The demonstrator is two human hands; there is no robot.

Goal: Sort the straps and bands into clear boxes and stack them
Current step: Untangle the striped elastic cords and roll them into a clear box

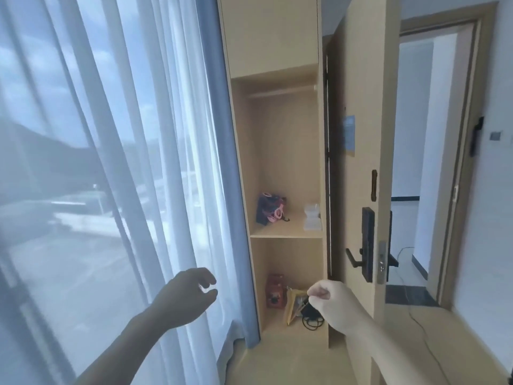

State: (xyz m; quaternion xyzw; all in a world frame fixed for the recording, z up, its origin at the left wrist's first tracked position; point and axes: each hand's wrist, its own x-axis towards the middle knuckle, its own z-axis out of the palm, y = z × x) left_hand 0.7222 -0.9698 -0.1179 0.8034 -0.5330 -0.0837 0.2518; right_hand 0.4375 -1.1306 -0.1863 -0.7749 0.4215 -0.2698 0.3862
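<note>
Making out little of the straps and bands [270, 208]: only a blurred dark-and-pink heap at the back left of the cupboard's [270, 37] middle shelf [286, 231]. Reading the clear boxes [312, 218] just as poorly, as a pale stack at the same shelf's right front corner, near the heap yet apart from it, number not to be told. Below, in the bottom compartment and partly covered by the right hand [331, 304]: a red box [275, 290], a yellowish packet [294, 305], a black cord [312, 320]. Held well below the middle shelf and short of it, touching nothing: left hand [184, 295] released, fingers loosely bent with a gap to the thumb, in front of the sheer curtain [125, 162]; right hand loosely clenched, thumb on forefinger, nothing visible in it. Hemmed by the curtain's blue edge on the left and the open door [361, 120] on the right, a narrow cupboard front, with bare floor [291, 357] before it.
</note>
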